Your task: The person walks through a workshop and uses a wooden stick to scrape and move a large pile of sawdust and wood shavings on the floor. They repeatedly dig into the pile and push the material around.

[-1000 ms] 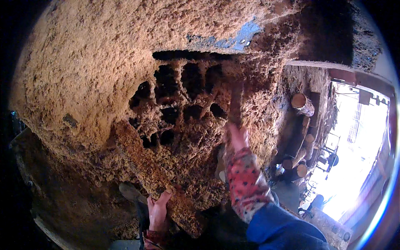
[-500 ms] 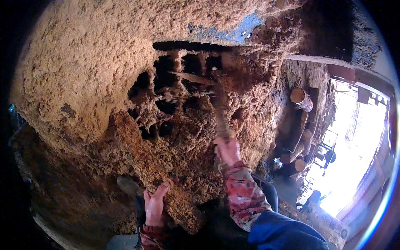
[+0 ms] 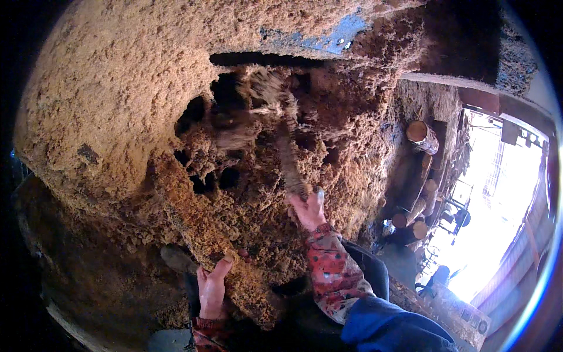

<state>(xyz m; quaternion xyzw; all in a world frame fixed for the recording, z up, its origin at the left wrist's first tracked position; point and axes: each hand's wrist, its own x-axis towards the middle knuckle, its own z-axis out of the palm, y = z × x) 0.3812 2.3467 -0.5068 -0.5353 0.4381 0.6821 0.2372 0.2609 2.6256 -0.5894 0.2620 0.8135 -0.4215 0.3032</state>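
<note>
A long, thin stick-like tool [image 3: 287,155] is held in my right hand [image 3: 308,210], its far end smeared by motion. That end lies over a grate [image 3: 212,126] with dark square openings, partly buried in clumped brown sawdust. My left hand [image 3: 214,287] grips the near part of a sawdust-caked board [image 3: 196,220], thumb on top, most fingers hidden. The board slants from the grate's left side toward me.
A thick bank of tan sawdust [image 3: 111,100] rises at left and behind. A blue-painted surface [image 3: 343,36] shows through at the top. Cut logs [image 3: 422,136] lie at right, near a bright opening [image 3: 492,182]. A dark, rounded surface [image 3: 88,258] sits at lower left.
My right hand has shifted slightly left with the stick-like tool, whose far end now blurs over the grate's upper middle. My left hand stays on the board.
</note>
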